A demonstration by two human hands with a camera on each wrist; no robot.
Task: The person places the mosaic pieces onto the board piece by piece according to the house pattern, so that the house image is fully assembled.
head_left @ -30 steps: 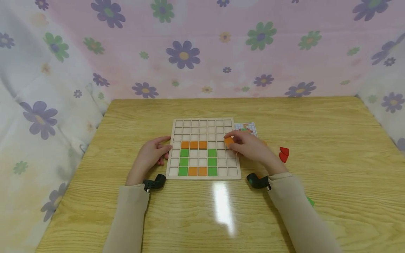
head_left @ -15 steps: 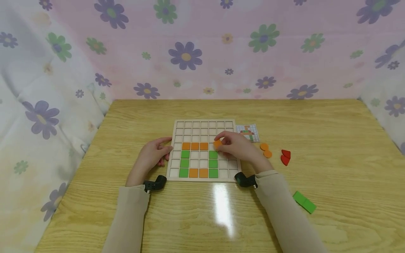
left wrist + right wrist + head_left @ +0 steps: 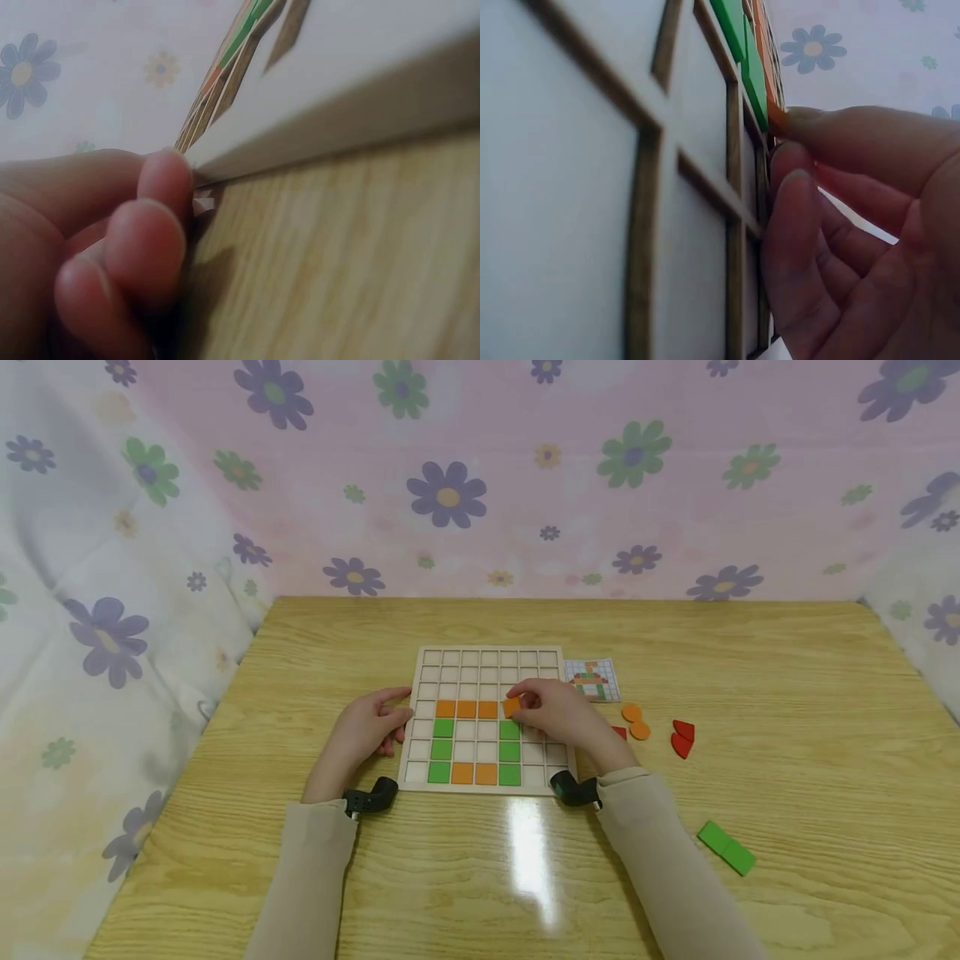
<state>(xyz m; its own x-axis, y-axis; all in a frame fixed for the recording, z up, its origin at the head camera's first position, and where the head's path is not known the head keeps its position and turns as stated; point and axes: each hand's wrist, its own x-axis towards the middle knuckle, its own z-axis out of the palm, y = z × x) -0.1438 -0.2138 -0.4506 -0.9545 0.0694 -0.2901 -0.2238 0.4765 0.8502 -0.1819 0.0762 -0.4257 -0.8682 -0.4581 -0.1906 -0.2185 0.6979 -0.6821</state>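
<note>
A wooden grid board (image 3: 465, 732) lies on the table with orange and green square tiles in some of its cells. My right hand (image 3: 558, 717) pinches an orange square tile (image 3: 512, 707) between thumb and fingers. That tile sits slightly askew over the cell right of the three-tile orange row (image 3: 467, 709), just above the right green column (image 3: 509, 752). Up close in the right wrist view, the fingertips hold the orange tile (image 3: 776, 115) near a green tile (image 3: 754, 79). At the board's left edge, my left hand (image 3: 362, 727) touches the side with thumb and forefinger, other fingers loosely bent.
A printed pattern card (image 3: 592, 680) lies by the board's upper right. Further right are two round orange pieces (image 3: 632, 713) and two red pieces (image 3: 682, 738). Another red piece (image 3: 619, 732) shows behind the right wrist. Two green tiles (image 3: 726, 847) lie beside the right sleeve.
My right hand has carried the orange tile leftward across the board to the cell beside the orange row. The left hand has stayed at the board's edge. The view has shifted slightly.
</note>
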